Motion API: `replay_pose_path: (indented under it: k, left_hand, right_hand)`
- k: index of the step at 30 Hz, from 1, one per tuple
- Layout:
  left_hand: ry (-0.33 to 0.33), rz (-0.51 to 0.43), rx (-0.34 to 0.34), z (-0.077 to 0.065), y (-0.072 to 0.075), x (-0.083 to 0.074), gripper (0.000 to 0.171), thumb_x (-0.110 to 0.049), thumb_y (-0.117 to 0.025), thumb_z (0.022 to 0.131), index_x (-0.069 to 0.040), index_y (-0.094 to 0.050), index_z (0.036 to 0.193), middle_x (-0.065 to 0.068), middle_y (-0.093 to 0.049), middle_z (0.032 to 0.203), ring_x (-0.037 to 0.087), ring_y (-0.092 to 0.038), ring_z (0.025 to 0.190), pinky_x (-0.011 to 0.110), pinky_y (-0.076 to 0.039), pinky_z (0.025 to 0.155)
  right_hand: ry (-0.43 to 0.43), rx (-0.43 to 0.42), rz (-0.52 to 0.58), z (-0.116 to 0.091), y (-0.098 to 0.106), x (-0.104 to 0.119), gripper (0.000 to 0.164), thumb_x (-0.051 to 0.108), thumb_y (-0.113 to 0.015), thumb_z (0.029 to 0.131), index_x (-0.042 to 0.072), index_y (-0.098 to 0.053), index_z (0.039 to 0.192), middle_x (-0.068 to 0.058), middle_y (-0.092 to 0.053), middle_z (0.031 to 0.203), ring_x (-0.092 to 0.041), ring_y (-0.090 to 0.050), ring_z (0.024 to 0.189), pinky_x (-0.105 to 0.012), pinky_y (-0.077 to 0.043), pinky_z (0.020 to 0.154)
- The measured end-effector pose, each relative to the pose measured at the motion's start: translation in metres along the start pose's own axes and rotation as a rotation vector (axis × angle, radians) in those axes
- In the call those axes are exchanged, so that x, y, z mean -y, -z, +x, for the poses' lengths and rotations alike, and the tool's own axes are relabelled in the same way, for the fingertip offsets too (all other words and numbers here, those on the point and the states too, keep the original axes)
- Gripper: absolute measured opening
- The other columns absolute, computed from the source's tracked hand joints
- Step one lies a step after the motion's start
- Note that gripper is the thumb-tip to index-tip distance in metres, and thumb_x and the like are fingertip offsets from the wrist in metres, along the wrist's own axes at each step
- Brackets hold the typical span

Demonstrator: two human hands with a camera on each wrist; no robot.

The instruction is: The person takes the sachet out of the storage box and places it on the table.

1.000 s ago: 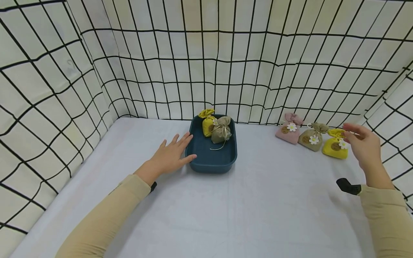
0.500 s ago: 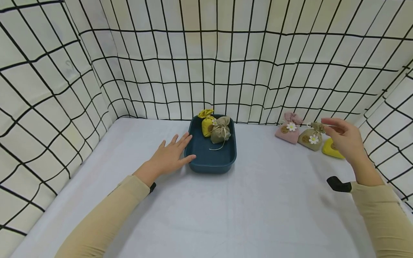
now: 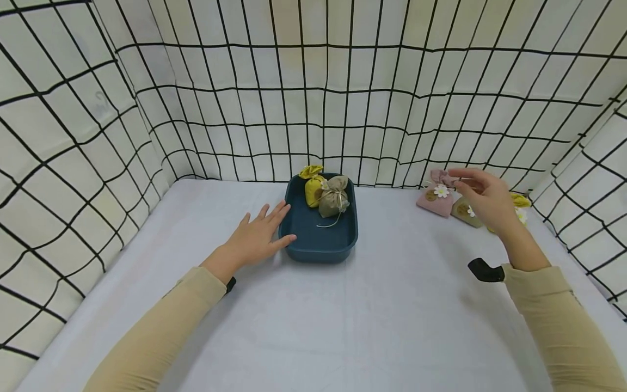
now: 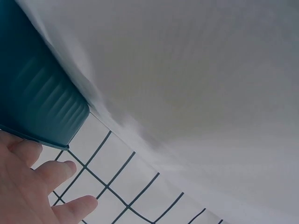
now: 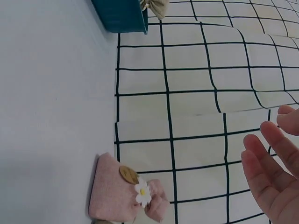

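Pink drawstring sachet [image 3: 434,204] right of centre, just left of the right hand [image 3: 490,206], fingers loosely curved, empty, left hand [image 3: 254,239] spread wide at blue tub [image 3: 320,254]

Smooth plastic bin [image 3: 318,255], matt woven-cloth pouches [image 3: 435,205], matt fabric tablecloth [image 3: 352,321]

No words can be read. In the head view's upper left, the pale wall [image 3: 62,139] has a faint mark [image 3: 102,101], maybe a 2. The brown tag [image 5: 128,174] on the pink bag [image 5: 111,193] is too blurry.
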State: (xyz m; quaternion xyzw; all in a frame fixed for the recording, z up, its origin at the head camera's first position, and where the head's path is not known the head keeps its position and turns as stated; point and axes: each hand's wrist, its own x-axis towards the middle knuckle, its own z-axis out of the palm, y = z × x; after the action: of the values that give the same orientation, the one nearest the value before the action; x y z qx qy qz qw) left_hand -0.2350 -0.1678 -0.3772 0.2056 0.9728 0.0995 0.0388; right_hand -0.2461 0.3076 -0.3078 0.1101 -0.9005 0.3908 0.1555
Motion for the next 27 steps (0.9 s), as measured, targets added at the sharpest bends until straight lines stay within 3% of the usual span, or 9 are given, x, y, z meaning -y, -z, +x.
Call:
replay_pose_path:
  k: [11, 19, 23, 27]
  left_hand:
    - [-0.007, -0.004, -0.004, 0.001, -0.002, 0.0, 0.086, -0.063, -0.044, 0.104, -0.015, -0.013, 0.167, 0.006, -0.01, 0.172, 0.04, -0.011, 0.155, 0.072, -0.012, 0.116]
    - [-0.004, -0.005, -0.002, 0.0, -0.001, 0.001, 0.086, -0.063, -0.045, 0.104, -0.014, -0.013, 0.167, 0.006, -0.01, 0.172, 0.04, -0.011, 0.155, 0.072, -0.012, 0.116]
    - [0.0, 0.0, 0.003, 0.001, 0.0, 0.002, 0.086, -0.063, -0.045, 0.103, -0.014, -0.013, 0.167, 0.006, -0.01, 0.172, 0.04, -0.011, 0.155, 0.071, -0.012, 0.116]
    - [0.0, 0.003, 0.002, 0.0, 0.0, 0.001, 0.087, -0.063, -0.045, 0.103, -0.015, -0.012, 0.167, 0.006, -0.01, 0.172, 0.04, -0.01, 0.155, 0.071, -0.011, 0.116]
  right_hand:
    - [0.116, 0.054, 0.083, 0.007, -0.027, 0.025, 0.031, 0.014, -0.057, 0.107, 0.0, -0.064, 0.134, -0.019, -0.064, 0.131, 0.006, -0.057, 0.106, -0.009, -0.043, 0.09]
    - [0.15, 0.125, 0.162, 0.014, -0.053, 0.037, 0.029, 0.005, -0.057, 0.106, -0.002, -0.064, 0.133, -0.018, -0.064, 0.131, -0.017, -0.063, 0.113, -0.011, -0.047, 0.089]
    - [0.135, 0.162, 0.164, 0.017, -0.069, 0.045, 0.03, 0.008, -0.057, 0.106, -0.001, -0.065, 0.134, -0.018, -0.065, 0.131, -0.03, -0.064, 0.116, -0.013, -0.047, 0.088]
    - [0.123, 0.201, 0.198, 0.021, -0.084, 0.05, 0.03, 0.01, -0.058, 0.106, -0.001, -0.064, 0.134, -0.018, -0.065, 0.132, -0.031, -0.063, 0.118, -0.021, -0.049, 0.092]
